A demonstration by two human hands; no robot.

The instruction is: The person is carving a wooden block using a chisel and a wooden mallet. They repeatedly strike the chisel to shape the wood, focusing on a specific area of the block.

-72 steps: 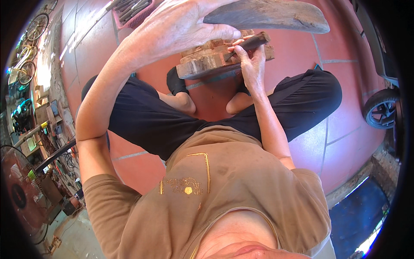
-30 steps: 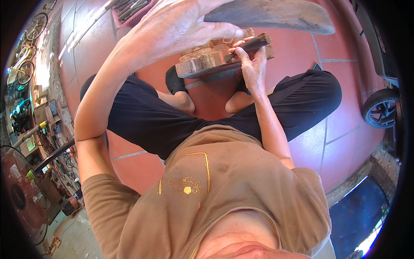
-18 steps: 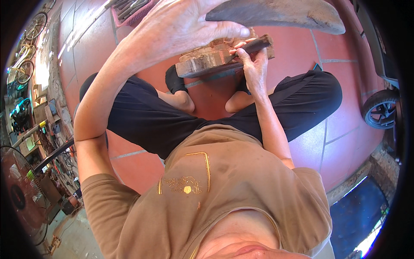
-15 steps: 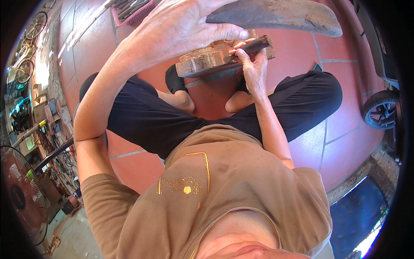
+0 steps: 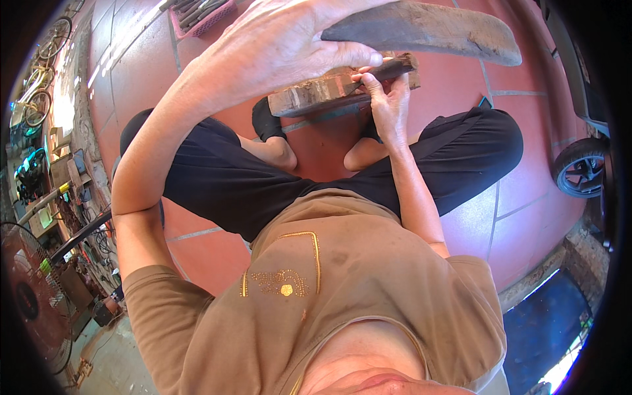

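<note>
Raised left hand point(image 5: 289, 46) barely shifted, gripping wooden mallet point(image 5: 428, 29)

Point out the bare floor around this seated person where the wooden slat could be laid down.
Bare red tile floor lies beyond the right knee, up to the wheel, and in front of the left knee beside the pink basket. It is crowded at the feet, where the left hand with the slat and the right hand press on the wood block.
</note>
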